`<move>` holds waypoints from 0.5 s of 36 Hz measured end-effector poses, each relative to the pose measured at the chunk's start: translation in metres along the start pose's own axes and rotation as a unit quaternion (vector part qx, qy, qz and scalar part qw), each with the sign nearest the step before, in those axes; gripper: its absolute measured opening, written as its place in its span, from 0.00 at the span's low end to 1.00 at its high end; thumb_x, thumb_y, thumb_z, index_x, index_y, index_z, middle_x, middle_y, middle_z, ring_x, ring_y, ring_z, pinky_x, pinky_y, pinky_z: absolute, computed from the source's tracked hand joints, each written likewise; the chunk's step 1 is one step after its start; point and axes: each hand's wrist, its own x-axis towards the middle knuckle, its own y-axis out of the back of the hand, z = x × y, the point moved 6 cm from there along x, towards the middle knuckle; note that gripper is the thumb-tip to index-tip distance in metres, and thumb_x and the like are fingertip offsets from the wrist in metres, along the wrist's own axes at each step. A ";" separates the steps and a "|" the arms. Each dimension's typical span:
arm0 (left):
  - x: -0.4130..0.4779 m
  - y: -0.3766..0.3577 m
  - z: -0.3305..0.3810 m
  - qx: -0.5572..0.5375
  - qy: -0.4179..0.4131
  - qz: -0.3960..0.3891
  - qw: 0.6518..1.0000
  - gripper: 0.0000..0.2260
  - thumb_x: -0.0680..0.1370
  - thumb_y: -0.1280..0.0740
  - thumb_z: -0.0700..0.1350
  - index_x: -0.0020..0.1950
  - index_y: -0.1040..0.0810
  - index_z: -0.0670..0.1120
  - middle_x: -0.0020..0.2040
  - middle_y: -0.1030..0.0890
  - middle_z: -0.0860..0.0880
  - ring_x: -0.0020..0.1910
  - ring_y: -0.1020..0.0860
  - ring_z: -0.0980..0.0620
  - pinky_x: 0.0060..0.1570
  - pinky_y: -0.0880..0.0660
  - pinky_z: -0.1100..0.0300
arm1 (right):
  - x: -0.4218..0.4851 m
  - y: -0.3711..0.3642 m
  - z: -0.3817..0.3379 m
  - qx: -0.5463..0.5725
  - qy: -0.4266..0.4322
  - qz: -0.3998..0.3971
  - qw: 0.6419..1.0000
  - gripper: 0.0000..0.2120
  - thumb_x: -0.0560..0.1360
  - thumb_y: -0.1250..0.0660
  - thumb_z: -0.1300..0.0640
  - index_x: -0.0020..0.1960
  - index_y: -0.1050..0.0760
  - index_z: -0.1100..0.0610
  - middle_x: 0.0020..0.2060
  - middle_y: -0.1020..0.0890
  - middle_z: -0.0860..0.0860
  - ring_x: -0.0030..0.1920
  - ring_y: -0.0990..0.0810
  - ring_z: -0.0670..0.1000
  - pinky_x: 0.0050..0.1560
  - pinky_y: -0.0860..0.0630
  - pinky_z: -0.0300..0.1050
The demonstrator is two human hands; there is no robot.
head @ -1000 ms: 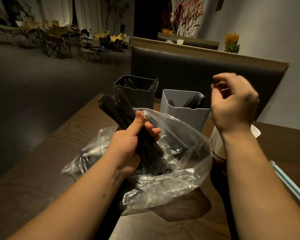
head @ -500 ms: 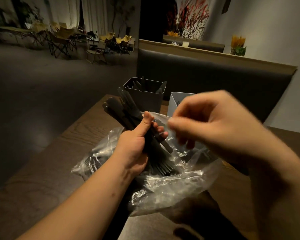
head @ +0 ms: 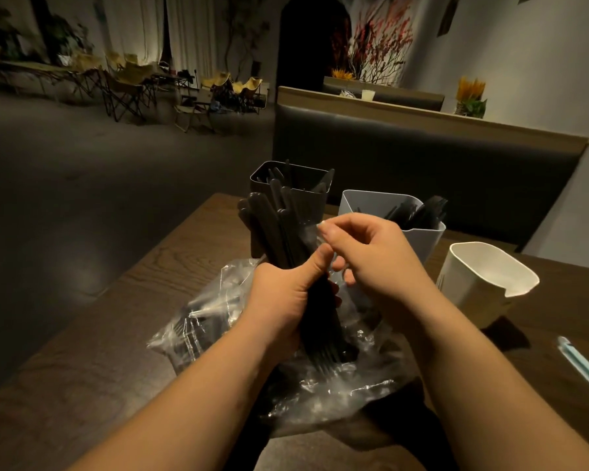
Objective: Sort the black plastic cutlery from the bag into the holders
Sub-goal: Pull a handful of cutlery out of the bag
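Clear plastic bag (head: 337,396) crumpled on the wooden table (head: 99,351), some black pieces inside; left hand (head: 286,300) gripping one bundle of matte black plastic cutlery (head: 279,226), fork tines down over the bag, slim handles fanned upward; right hand (head: 371,253), fingers curled at the handles, grasp not discernible; beyond, three containers: white holder (head: 483,283), grey holder (head: 422,239), dark holder (head: 293,188), the latter two containing black cutlery.

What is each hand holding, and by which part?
The left hand grips the cutlery bundle around its lower half, handles up, tines down. The right hand curls its fingers at the handles; whether they hold one cannot be told.
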 end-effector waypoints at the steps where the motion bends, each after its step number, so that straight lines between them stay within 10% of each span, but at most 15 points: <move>1: -0.001 -0.001 0.000 0.007 -0.004 -0.005 1.000 0.19 0.67 0.23 0.54 0.44 0.18 0.39 0.31 0.21 0.46 0.32 0.21 0.48 0.35 0.22 0.54 | 0.001 -0.001 0.002 0.021 -0.016 -0.008 1.000 0.05 0.79 0.31 0.53 0.47 0.17 0.52 0.33 0.18 0.44 0.35 0.22 0.42 0.30 0.29 0.32; 11: -0.001 -0.004 -0.002 0.016 -0.017 -0.036 0.999 0.17 0.66 0.24 0.53 0.45 0.20 0.41 0.32 0.22 0.45 0.31 0.21 0.47 0.32 0.22 0.56 | 0.007 0.009 -0.007 0.056 0.003 0.008 0.998 0.00 0.75 0.28 0.64 0.46 0.18 0.60 0.35 0.17 0.53 0.32 0.20 0.46 0.29 0.26 0.38; 18: 0.008 0.002 -0.008 -0.019 -0.002 -0.006 1.000 0.20 0.67 0.25 0.58 0.39 0.26 0.42 0.30 0.27 0.45 0.30 0.26 0.49 0.33 0.27 0.56 | -0.005 0.089 -0.042 0.071 0.192 0.327 0.923 0.17 0.76 0.30 0.68 0.61 0.29 0.59 0.51 0.23 0.45 0.48 0.19 0.36 0.44 0.19 0.35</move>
